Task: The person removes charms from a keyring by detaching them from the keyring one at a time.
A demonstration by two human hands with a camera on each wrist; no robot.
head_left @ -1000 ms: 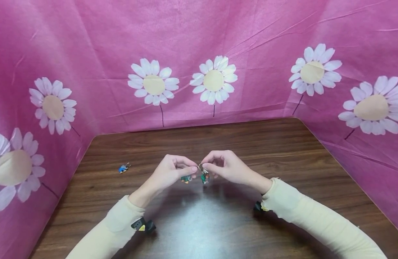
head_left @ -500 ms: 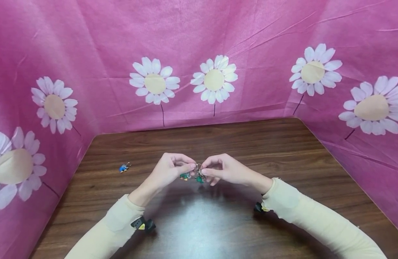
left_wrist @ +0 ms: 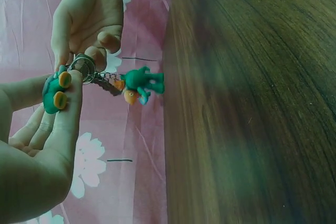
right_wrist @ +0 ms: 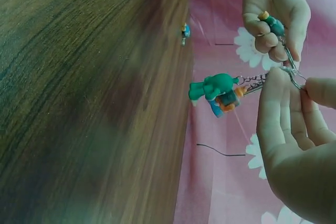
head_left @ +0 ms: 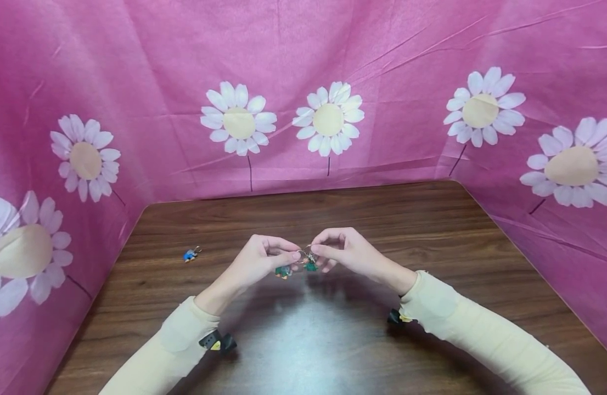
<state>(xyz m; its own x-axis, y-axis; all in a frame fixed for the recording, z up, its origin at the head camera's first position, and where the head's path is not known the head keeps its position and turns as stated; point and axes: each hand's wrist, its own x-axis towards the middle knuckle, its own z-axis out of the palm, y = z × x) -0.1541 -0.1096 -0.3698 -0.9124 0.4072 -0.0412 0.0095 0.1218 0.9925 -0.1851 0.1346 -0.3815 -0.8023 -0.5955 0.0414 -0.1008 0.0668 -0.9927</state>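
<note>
Above the middle of the table, my left hand [head_left: 264,257] pinches the metal ring of a small keychain whose green figure [left_wrist: 51,95] with orange feet lies against its fingers. Facing it, my right hand [head_left: 347,253] pinches a thin key ring [right_wrist: 300,83] between thumb and fingertips. From that ring, short chains carry a green figure [right_wrist: 216,84] and an orange-and-blue figure [right_wrist: 227,103], dangling below the fingers. The rings of both hands meet and overlap between the fingertips; I cannot tell whether they are linked.
A blue keychain [head_left: 190,255] lies on the left part of the brown wooden table [head_left: 382,351]. Pink cloth [head_left: 392,49] printed with white daisies surrounds the back and sides. A black wrist camera [head_left: 218,342] sits under the left cuff, with another under the right.
The right hand dips slightly, then rises again, its fingers shifting along the ring. The dangling figures turn and swing a little. The left hand stays nearly in place, and the blue keychain stays put.
</note>
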